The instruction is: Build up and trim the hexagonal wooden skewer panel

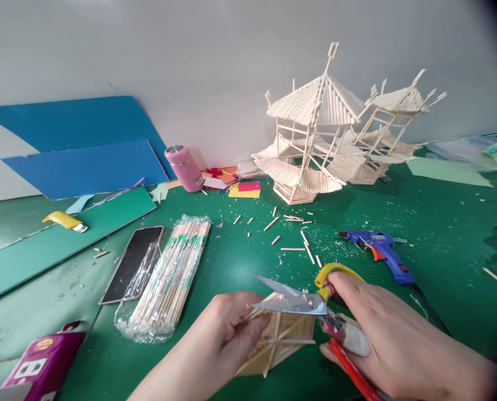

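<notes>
My right hand [377, 317] is closed around a pair of scissors [292, 302], whose blades stand apart and point left over the stick panel. The scissors have a yellow handle loop; a red handle shows below my hand, and I cannot tell if it belongs to them. My left hand [235, 334] grips a small panel of wooden sticks [296, 334], with crossed sticks on its face. Its fingertips are near the blades, and the hand hides part of the panel.
Stick-built pavilions [319, 106] stand at the back. A blue glue gun [382, 250] lies right, with cut stick pieces [292, 249] nearby. Left are packaged sticks [175, 267], a phone [133, 262], a yellow cutter [62, 220], a pink flask [184, 169] and a purple box [43, 365].
</notes>
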### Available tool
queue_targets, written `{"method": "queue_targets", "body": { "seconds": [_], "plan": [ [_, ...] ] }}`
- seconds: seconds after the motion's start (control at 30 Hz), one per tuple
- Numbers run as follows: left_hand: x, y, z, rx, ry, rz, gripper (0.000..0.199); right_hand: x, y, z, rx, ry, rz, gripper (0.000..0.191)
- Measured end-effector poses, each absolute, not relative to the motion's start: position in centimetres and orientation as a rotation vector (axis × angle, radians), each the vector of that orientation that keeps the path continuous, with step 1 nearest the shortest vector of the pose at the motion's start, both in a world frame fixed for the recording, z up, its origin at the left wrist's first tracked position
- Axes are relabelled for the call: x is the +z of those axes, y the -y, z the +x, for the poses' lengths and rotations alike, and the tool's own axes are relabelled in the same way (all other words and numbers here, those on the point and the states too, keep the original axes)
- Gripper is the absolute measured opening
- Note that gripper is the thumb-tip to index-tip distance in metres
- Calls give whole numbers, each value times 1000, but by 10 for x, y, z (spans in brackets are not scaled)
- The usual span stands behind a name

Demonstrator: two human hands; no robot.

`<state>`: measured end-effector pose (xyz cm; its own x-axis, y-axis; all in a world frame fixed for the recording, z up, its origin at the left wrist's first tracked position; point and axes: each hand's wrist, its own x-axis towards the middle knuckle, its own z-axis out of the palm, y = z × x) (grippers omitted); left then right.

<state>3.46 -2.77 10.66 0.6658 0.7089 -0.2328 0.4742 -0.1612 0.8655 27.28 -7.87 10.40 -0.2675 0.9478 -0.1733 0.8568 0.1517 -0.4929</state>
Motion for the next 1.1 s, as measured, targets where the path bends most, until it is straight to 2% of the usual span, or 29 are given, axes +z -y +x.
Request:
{"method": "queue_targets", "body": {
  "seconds": [0.13,0.37,0.9,1.1],
  "plan": [
    [107,28,35,275,-942,1829,28,104,80,274,820,2271,-1791,20],
    [106,30,36,194,-943,1828,28,101,80,273,888,2273,-1807,22],
    [105,29,34,276,-935,1774,29,93,83,273,899,2282,-1840,26],
    [104,29,33,225,-935,1768,31,90,78,278,812,2279,-1786,13]
  ]
}}
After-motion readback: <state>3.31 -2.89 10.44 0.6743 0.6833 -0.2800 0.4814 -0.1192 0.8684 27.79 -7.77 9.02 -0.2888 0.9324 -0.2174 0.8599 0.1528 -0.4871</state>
